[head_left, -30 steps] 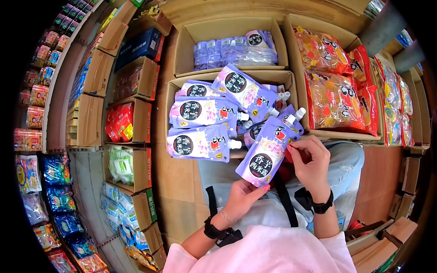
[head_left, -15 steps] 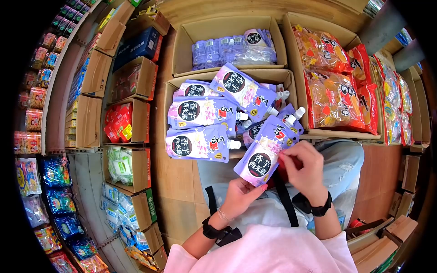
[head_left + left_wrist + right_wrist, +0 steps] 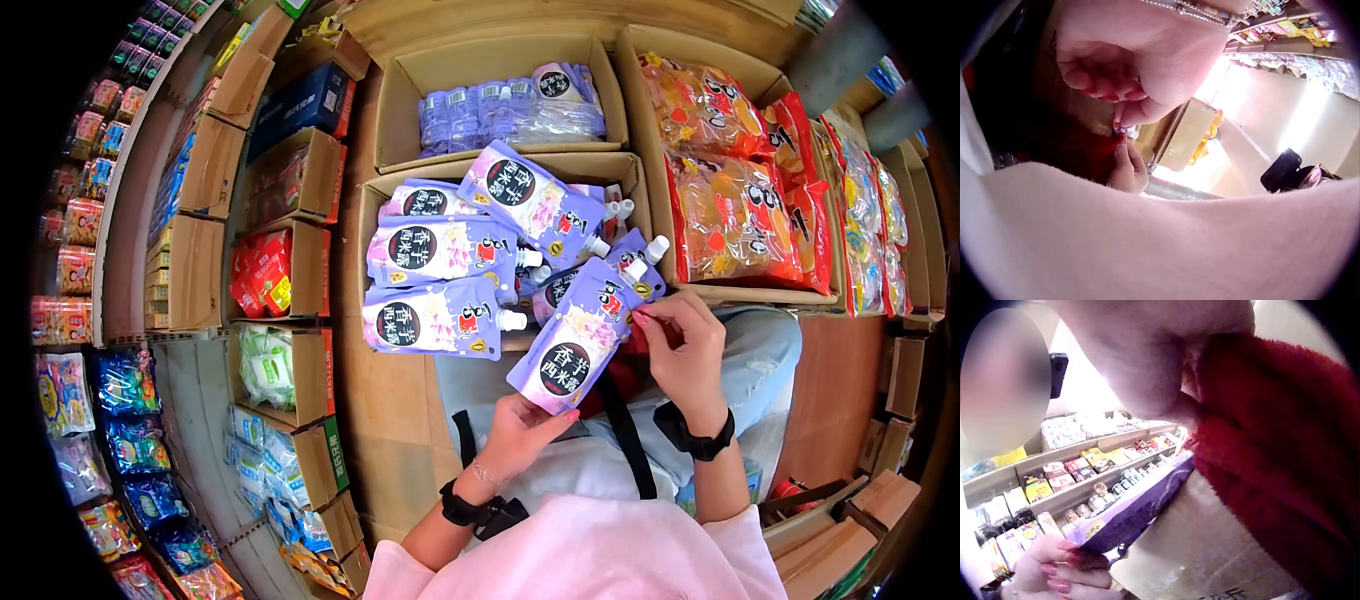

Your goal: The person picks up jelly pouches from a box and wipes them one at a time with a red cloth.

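In the head view the left hand (image 3: 522,436) grips the bottom end of a purple pouch (image 3: 585,335), thumb on its printed front. The pouch slants up and right, its white-capped spout near the box's corner. The right hand (image 3: 685,350) pinches a red cloth (image 3: 632,365) at the pouch's right edge. In the right wrist view the red cloth (image 3: 1266,450) hangs from that hand and touches the purple pouch (image 3: 1141,506), whose other end the left hand (image 3: 1063,569) holds. Several like pouches (image 3: 430,317) lie on the open box in front.
Behind stands a carton (image 3: 400,130) of purple pouches. To the right, another carton (image 3: 648,150) holds orange-and-red bags (image 3: 715,215). Shelves with packaged goods (image 3: 135,440) line the left side. Small cartons (image 3: 840,525) lie at the lower right, and the person's knees are under the pouch.
The right hand dipped over the pouch's middle and then moved back up to its right edge. The left hand keeps its grip, and the pouch's lower end has shifted slightly left.
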A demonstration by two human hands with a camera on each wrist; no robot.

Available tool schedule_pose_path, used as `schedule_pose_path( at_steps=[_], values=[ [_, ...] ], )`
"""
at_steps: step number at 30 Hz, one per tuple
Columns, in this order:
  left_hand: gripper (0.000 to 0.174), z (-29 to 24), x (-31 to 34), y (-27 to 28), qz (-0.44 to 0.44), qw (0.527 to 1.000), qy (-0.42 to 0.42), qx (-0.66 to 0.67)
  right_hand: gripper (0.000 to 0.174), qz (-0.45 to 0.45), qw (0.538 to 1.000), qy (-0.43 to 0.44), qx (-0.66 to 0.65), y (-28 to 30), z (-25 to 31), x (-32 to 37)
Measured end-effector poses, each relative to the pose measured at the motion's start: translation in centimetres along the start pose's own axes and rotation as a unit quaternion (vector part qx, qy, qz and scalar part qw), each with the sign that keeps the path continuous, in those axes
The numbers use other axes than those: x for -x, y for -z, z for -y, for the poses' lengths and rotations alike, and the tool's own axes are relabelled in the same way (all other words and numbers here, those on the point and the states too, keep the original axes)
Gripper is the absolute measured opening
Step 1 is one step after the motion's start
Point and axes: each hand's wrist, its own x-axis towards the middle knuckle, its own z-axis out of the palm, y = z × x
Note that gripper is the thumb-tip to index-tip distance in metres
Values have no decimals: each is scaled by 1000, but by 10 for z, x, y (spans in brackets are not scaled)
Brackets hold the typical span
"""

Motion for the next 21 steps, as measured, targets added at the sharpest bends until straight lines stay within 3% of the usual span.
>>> schedule_pose_path(
  at_steps=[3,7,10,15,19,21],
  values=[
    [33,0,0,1,4,1000,8,-4,11,6,1000,-13,14,1,20,8],
    [33,4,-2,2,35,999,-18,-6,14,108,985,119,-68,-16,46,29],
    [32,0,-3,-1,35,998,-34,-27,14,117,980,160,-37,-30,42,24],
    [26,-1,0,-6,3,997,-26,-66,12,-37,997,71,-12,-19,13,-17],
    [22,6,-1,-9,3,996,-68,-60,13,140,971,185,-52,-18,45,10],
    [20,7,0,-6,4,995,-83,-61,15,168,963,206,-42,-26,51,26]
  ],
)
